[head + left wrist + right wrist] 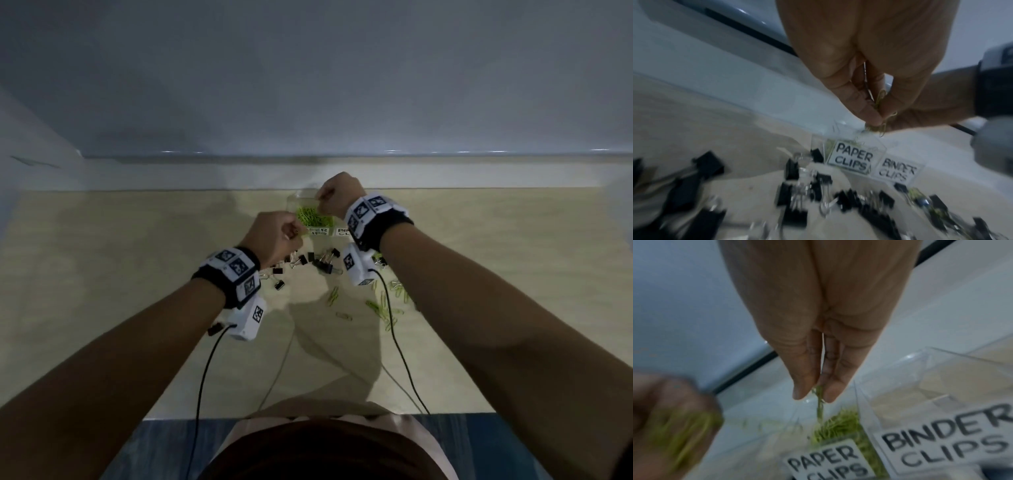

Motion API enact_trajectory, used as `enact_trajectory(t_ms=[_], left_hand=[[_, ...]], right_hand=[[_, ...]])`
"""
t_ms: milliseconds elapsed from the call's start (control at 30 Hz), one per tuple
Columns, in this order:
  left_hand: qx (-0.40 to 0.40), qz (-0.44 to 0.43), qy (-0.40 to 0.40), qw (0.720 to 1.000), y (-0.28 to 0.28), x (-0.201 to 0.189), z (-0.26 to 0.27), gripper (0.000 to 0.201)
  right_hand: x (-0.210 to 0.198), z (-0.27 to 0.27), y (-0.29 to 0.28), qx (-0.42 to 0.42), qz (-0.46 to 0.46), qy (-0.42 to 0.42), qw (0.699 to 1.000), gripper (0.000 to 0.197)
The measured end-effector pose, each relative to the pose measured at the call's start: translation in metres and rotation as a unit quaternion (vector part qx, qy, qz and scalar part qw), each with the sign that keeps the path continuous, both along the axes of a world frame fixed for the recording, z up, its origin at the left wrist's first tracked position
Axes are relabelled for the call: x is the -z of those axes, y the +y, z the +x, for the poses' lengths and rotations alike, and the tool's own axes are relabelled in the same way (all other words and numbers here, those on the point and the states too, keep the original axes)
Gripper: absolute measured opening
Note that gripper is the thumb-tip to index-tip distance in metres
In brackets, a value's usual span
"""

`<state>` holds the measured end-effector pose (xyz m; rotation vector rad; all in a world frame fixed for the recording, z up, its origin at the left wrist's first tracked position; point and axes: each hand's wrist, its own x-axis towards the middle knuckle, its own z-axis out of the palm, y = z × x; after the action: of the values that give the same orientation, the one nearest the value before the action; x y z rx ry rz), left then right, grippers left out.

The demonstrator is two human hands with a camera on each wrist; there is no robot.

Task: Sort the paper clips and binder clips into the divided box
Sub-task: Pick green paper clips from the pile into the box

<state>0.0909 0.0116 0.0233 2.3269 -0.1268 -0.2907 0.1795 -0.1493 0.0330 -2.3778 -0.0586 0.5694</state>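
A clear divided box (301,198) stands at the table's middle, labelled PAPER CLIPS (853,160) and BINDER CLIPS (945,446). A pile of green paper clips (838,425) lies in its left compartment. My right hand (813,396) hangs over that compartment and pinches a green paper clip (819,408) that dangles from its fingertips. My left hand (878,119), just left of the box, pinches a small bunch of paper clips (880,100). Black binder clips (308,262) lie scattered in front of the box.
More loose green paper clips (387,305) lie on the beige table (120,257) to the front right. Cables (202,377) trail from both wrist cameras toward me. A grey wall rises right behind the table.
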Motion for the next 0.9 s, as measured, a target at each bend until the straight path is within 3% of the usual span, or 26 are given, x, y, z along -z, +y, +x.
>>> enact_trajectory(t_ms=[133,233,300,467,533,667,767,900], left_hand=[[-0.031,-0.012,-0.024,0.999,-0.009,-0.007,0.032,0.011],[-0.035,0.055,-0.020,0.998,-0.021,0.000,0.052,0.013],[-0.001,0.096,-0.019,0.995,-0.030,0.005,0.059,0.012],[0.068,0.189,-0.053,0.978,-0.043,0.017,0.042,0.019],[0.102,0.155,-0.058,0.981,-0.044,0.023,0.017,0.023],[0.187,0.167,0.075,0.965,-0.051,0.047,-0.043,0.049],[0.177,0.198,0.105,0.958,-0.061,0.066,-0.064,0.072],[0.146,0.163,0.079,0.973,-0.079,0.076,-0.067,0.050]], right_hand=[[0.007,-0.012,-0.005,-0.001,-0.017,-0.038,0.999,0.021],[0.010,-0.029,-0.033,0.023,-0.007,-0.068,0.997,0.022],[0.014,-0.048,-0.056,0.010,-0.026,-0.039,0.999,0.021],[0.027,-0.113,-0.101,-0.136,-0.147,0.098,0.975,0.017],[0.028,-0.140,-0.112,-0.109,-0.127,0.116,0.979,0.012],[0.035,-0.179,-0.121,-0.008,-0.115,0.098,0.988,0.039],[0.055,-0.190,-0.116,0.056,-0.128,0.083,0.987,0.055],[0.068,-0.185,-0.097,0.053,-0.112,-0.009,0.992,0.025]])
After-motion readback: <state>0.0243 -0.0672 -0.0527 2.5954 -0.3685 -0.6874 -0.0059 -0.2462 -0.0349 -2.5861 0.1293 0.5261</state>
